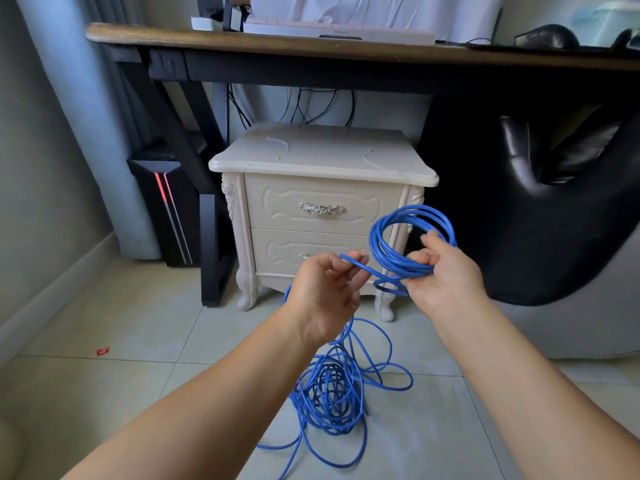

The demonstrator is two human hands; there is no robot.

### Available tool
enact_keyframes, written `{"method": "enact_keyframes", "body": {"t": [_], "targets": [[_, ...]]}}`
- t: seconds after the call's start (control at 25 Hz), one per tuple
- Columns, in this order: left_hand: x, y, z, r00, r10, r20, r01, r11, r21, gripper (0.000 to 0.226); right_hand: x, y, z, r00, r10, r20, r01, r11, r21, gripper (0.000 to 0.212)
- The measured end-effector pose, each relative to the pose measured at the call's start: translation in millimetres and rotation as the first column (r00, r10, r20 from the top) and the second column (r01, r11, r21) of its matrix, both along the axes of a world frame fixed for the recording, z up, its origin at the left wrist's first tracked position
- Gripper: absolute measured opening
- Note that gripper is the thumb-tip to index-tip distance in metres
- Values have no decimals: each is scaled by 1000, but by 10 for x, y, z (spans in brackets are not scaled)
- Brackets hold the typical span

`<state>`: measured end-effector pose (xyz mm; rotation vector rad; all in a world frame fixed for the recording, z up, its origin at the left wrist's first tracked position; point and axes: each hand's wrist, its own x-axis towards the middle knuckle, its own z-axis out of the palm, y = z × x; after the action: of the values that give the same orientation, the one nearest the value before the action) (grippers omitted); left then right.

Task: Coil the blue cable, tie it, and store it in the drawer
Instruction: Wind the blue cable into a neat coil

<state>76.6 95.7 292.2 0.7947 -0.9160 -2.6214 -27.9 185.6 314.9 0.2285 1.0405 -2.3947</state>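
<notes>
Right hand [446,275] grips upright coil of blue cable [415,212]; left hand [325,289] pinches a strand; slack on tile floor [138,323], six o'clock.

Left hand [322,292], right hand [446,271] raised, fingers [356,258] curled

Soft, even daylight fills the scene, brightest on the pale floor tiles [114,327] at lower left, while deep shadow pools under the desk [277,43] toward the right, and wide-angle distortion bows the frame's edges.
</notes>
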Motion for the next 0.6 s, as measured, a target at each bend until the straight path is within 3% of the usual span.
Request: {"method": "enact_keyframes", "body": {"t": [0.08, 0.16, 0.24, 0.32, 0.44, 0.6], "targets": [[-4, 6, -22, 998, 60, -24, -63, 992, -111, 30, -34, 13, -28, 999, -27, -43, 33, 991, 130, 20], [-10, -15, -71, 993, 101, -61, -114, 956, -270, 32, -10, 6, -56, 989, 81, -120, -42, 953, 299, 5], [-4, -61, -104, 990, 108, -89, -136, 894, -427, 30, 33, 11, -77, 952, 243, -184, -141, 886, 442, 15], [9, -111, -120, 991, 91, -102, -132, 830, -542, 22, 50, 29, -65, 909, 367, -198, -233, 841, 488, 18], [10, -154, -129, 997, -13, -74, -37, 769, -638, 28, 49, 70, -34, 849, 499, -174, -363, 790, 495, 11], [59, -157, -50, 986, -138, 96, 167, 739, -653, 9, 112, 32, -117, 696, 687, -209, -454, 646, 613, 9]]}}
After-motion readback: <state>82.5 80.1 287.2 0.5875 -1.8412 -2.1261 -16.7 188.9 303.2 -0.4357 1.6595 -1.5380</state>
